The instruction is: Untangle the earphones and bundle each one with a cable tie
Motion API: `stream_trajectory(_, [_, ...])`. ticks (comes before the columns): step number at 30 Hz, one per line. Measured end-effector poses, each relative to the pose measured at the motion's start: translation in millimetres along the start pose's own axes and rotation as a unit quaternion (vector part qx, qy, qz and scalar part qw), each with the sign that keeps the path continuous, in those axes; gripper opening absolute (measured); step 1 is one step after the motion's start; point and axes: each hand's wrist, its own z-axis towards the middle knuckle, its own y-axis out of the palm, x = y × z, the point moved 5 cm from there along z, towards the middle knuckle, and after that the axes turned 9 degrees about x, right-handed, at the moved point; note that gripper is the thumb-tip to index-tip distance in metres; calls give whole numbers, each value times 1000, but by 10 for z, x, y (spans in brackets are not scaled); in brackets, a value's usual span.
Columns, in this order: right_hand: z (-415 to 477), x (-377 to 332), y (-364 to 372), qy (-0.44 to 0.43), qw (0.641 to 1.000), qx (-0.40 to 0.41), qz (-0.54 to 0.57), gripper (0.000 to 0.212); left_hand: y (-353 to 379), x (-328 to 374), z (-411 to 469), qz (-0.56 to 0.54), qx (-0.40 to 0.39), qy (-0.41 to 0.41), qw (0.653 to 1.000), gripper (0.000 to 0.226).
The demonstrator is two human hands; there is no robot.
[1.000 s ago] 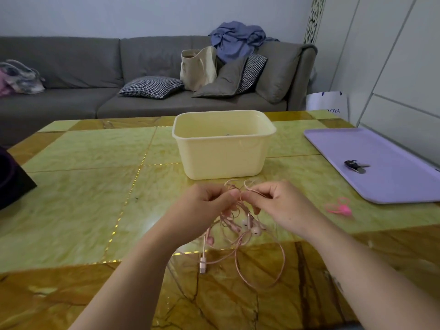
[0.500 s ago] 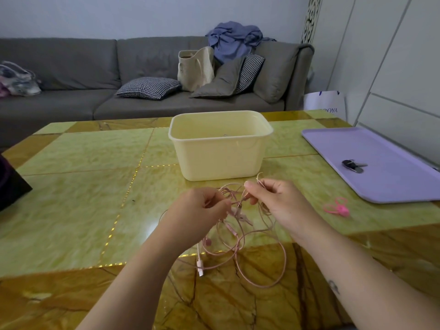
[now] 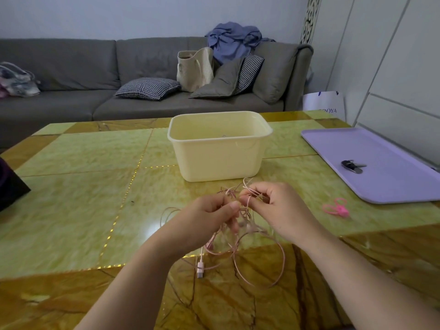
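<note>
the pink earphones [image 3: 248,226] hang as one tangle in the lower centre of the frame. their white plug [image 3: 200,270] and widest loops trail on the table [image 3: 71,198], and the knotted part is lifted between the hands. the left hand [image 3: 204,217] has its fingers curled, thumb tip pinching strands at the knot. the right hand [image 3: 273,208], just right of it, pinches a few thin loops that poke up above its knuckles.

the cord looks very light, limp and springy, so it will likely slip and re-snag if tugged. the buds and the plug joint look like the weak spots, so it seems safer to hold the cord itself close to the knot and feed an end through.

a pink cable tie [image 3: 337,209] lies alone at right of the hands, near the corner of a lilac tray [image 3: 381,167] that carries a dark key fob [image 3: 351,165]. behind the hands stands a cream tub [image 3: 219,160]; what it holds cannot be made out.

the tabletop is glossy green and amber stone. beyond it, across the top of the frame, a grey sofa [image 3: 71,67] carries a checked cushion [image 3: 148,88], a canvas bag [image 3: 195,67] and a blue cloth [image 3: 233,39].
</note>
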Motion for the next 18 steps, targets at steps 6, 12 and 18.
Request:
stream_trajectory(6, [36,3,-124,32,990,96,94,22,-16,-46,27,-17,-11,-20,1000,29])
stream_trajectory(12, [56,93,-77,115,956,71,262,19,-10,-52,23,39,37,-21,998,35])
stream_trajectory(18, [38,42,49,167,906,-54,384,33,-62,-58,59,-5,108,-11,994,31])
